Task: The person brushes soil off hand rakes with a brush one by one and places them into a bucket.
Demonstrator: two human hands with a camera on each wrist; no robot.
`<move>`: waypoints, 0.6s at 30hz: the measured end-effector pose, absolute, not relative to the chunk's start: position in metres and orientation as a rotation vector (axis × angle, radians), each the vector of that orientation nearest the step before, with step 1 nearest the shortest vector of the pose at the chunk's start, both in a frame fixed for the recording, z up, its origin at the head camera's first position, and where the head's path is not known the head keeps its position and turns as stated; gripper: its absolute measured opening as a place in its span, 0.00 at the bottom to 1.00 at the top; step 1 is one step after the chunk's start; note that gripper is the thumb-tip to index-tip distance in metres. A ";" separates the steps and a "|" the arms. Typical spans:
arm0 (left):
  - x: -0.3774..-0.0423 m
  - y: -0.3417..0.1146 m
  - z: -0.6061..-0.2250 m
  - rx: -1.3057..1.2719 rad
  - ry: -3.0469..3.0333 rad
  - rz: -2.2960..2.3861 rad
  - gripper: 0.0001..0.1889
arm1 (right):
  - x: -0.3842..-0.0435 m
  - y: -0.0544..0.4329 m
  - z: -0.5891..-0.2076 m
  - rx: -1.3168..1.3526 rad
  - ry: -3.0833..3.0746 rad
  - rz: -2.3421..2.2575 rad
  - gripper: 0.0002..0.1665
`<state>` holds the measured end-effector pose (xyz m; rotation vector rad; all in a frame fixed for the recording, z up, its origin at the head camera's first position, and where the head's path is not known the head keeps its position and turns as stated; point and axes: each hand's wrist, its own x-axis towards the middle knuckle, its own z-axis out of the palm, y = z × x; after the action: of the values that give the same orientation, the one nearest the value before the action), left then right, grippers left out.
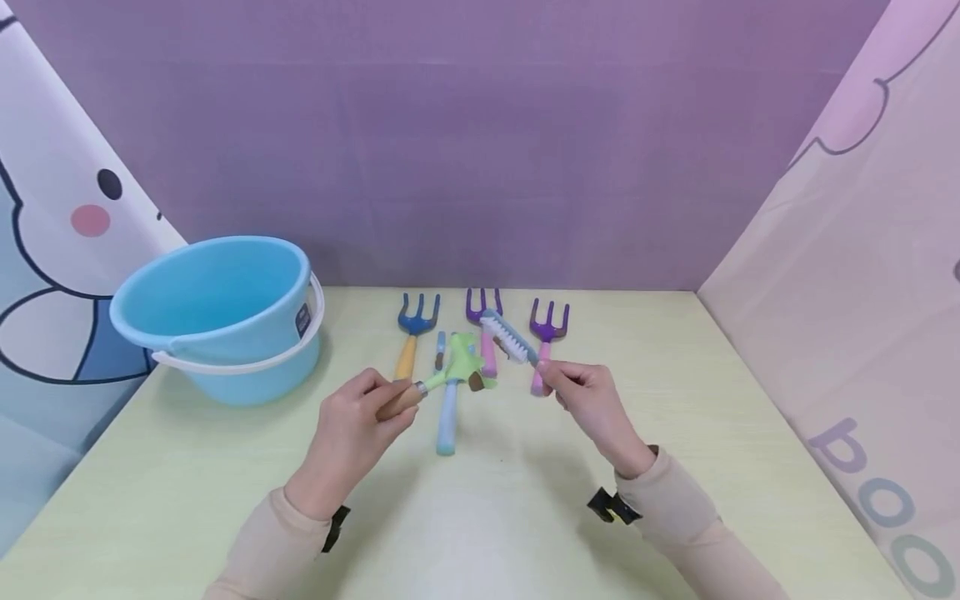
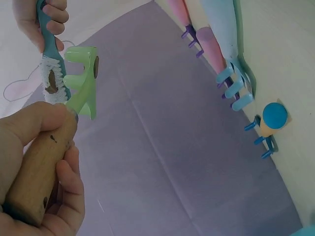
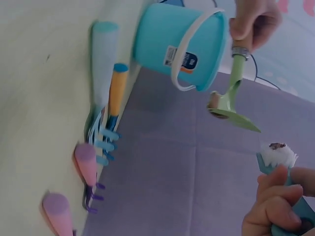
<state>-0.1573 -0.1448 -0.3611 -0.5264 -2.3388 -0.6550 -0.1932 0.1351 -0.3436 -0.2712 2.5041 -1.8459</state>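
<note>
My left hand (image 1: 352,437) grips the wooden handle (image 2: 42,172) of a small green garden fork (image 1: 463,358), whose tines show in the left wrist view. A brown patch (image 3: 215,101) marks its head. My right hand (image 1: 592,408) holds a blue scrubbing brush (image 1: 508,335) by its handle. Its white bristles (image 3: 279,155) carry a brown stain and face toward the fork. In the right wrist view a gap separates brush and fork. Both tools are held up above the table.
Beneath the hands lies a light-blue fork (image 1: 446,421). Behind it are a blue fork with a yellow handle (image 1: 406,358) and two purple forks with pink handles (image 1: 489,354), (image 1: 546,358). A blue bucket (image 1: 225,367) with a white handle stands at the left. A purple cloth wall (image 1: 480,167) closes the back.
</note>
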 end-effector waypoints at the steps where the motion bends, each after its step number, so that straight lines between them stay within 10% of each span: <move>1: -0.158 -0.145 -0.362 -0.519 -2.339 -0.682 0.15 | -0.192 0.135 -0.344 -0.290 2.567 -1.837 0.17; 18: -0.164 -0.149 -0.367 -0.393 -2.216 -1.091 0.16 | -0.172 0.120 -0.360 -2.068 3.648 -0.902 0.17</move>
<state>-0.1642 -0.1491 -0.3673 -0.3928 -2.2163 -1.0914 -0.1722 0.1204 -0.3603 -2.0684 3.6477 -0.9016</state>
